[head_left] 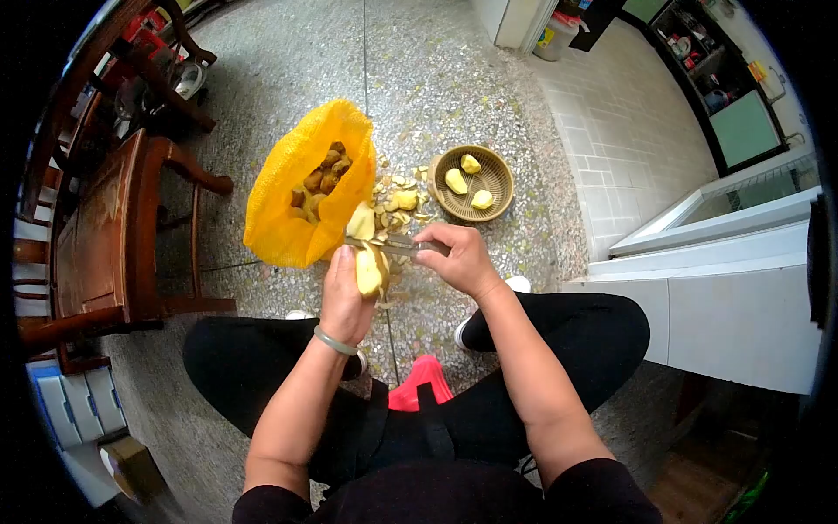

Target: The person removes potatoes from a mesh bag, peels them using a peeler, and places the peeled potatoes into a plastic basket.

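Observation:
My left hand [342, 304], with a bracelet on the wrist, is wrapped round a partly peeled potato [371, 272]. My right hand [465, 260] grips a knife [400, 246] by its handle. Its blade lies across the top of that potato, and a pale slice [361, 222] stands at the blade. Just beyond my left hand is an open yellow mesh bag [279, 205] with several brown, unpeeled potatoes [328, 179] in it. Peelings [386, 218] lie scattered on the floor below the knife. To the right, a round woven basket [508, 194] holds 3 peeled potatoes [456, 181].
A wooden chair [98, 231] stands at the left on the speckled floor [436, 79]. On the right are a white cabinet [742, 301] and a tiled floor area [602, 131]. Something pink [423, 384] shows between my legs.

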`<state>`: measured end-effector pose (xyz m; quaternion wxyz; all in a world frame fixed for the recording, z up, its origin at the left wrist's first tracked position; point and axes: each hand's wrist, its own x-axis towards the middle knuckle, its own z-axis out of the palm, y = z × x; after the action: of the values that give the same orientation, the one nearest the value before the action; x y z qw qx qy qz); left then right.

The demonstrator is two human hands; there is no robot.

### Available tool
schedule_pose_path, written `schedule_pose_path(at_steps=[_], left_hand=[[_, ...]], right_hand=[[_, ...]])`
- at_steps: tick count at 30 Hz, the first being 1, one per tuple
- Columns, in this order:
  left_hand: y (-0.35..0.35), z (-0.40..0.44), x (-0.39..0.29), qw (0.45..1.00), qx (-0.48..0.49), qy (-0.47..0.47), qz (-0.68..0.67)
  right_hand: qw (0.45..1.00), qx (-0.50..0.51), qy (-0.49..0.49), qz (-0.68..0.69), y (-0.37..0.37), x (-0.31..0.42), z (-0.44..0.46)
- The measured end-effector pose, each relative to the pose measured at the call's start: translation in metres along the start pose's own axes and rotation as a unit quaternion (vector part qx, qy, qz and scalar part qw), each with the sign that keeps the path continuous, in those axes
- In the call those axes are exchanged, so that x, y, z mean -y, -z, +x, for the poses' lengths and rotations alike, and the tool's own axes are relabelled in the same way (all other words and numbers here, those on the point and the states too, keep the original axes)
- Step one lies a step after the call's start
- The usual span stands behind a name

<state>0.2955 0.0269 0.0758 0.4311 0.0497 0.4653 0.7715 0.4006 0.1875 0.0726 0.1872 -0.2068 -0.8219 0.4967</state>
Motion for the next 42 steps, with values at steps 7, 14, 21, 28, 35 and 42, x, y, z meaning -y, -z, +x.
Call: schedule_pose_path(at_steps=[7, 14, 21, 28, 35, 42], left_hand=[[0.000, -0.004, -0.009, 0.998, 0.028, -0.034, 0.042], [-0.004, -0.006, -0.018, 0.998, 0.051, 0.039, 0.001], [0.003, -0.005, -0.004, 0.996, 0.058, 0.036, 0.050], [-0.003, -0.007, -0.015, 0.996, 0.056, 0.009, 0.065], [-0.001, -0.003, -0.016, 0.992, 0.089, 0.046, -0.072], [0.014, 0.001, -0.002, 0.993, 0.104, 0.004, -0.053]], right_hand=[[0.991, 0.007, -0.127, -0.046, 0.010, -0.041, 0.004], [0.999, -0.019, -0.029, 0.018, 0.011, 0.022, 0.002], [0.988, -0.061, 0.116, -0.088, 0.000, 0.014, 0.002], [0.991, -0.013, -0.096, -0.093, 0.018, -0.029, 0.007], [0.998, -0.043, 0.042, -0.019, 0.002, 0.024, -0.002], [0.979, -0.049, 0.166, -0.108, -0.002, 0.037, -0.004]])
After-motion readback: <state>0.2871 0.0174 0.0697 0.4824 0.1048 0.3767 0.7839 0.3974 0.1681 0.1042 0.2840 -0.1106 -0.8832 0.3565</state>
